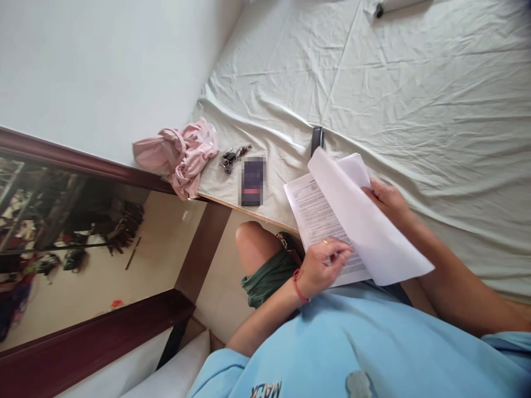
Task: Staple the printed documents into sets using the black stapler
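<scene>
A stack of printed papers (319,213) rests over my lap by the bed's edge. Its top sheet (360,221) is lifted and curls over to the right, its blank white side showing. My right hand (388,198) grips the papers at their far right edge, some of its fingers hidden behind the curled sheet. Over the lower part of the printed page lies my left hand (327,264), a red string bracelet at its wrist. Its thumb and fingers are curled together in a pinch; whether they hold a sheet's edge is too small to tell.
On the pale bedsheet (398,99) lie a blurred-out phone-like object (253,181), keys (228,159), a pink cloth (182,152) and a black case-like object (317,141). A white cylinder (402,5) is at the far edge. A dark-framed mirror (83,249) stands left.
</scene>
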